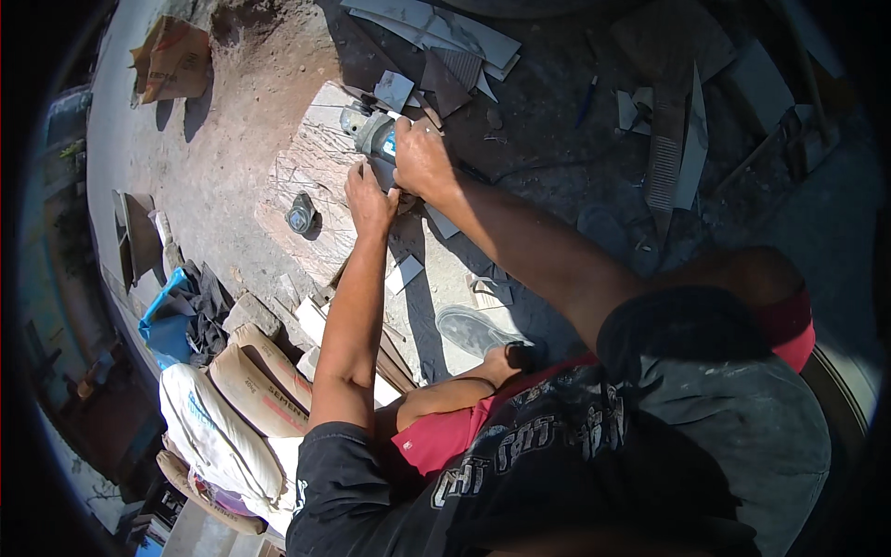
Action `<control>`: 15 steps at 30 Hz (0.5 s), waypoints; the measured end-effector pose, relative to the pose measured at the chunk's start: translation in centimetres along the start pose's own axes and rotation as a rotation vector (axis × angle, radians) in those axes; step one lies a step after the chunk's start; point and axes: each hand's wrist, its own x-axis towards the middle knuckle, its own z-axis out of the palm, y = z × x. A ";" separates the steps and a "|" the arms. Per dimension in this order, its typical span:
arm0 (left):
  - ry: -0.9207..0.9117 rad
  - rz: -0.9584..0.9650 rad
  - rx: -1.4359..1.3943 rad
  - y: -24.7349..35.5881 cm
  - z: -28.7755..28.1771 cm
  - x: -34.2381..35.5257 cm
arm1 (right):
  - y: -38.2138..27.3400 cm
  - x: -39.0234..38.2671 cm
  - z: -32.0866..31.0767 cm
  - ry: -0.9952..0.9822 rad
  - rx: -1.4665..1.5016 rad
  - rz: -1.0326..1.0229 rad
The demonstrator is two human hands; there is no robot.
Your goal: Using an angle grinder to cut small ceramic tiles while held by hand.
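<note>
My right hand grips a grey-and-blue angle grinder, its head resting over the upper right part of a pale, pinkish board covered in score lines. My left hand, fingers bent, holds a light tile piece just below the grinder, near the board's right edge; the piece is partly hidden by both hands. A small dark metal-and-plastic object sits on the board's lower left.
Broken tiles lie beyond the board and at right, beside a blue pen-like item. A paper sack stands upper left. Cement sacks, a white sack and blue plastic are heaped at left. My sandalled foot is below.
</note>
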 end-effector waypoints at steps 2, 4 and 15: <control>-0.041 -0.022 0.000 0.3 -0.1 0.5 | 0.3 0.2 0.5 0.018 -0.027 -0.017; -0.030 -0.032 0.003 -0.3 -0.4 0.6 | -0.1 0.3 0.6 0.001 -0.016 -0.012; 0.068 -0.053 -0.012 -0.4 0.1 1.0 | 0.0 1.0 1.3 0.014 -0.021 -0.021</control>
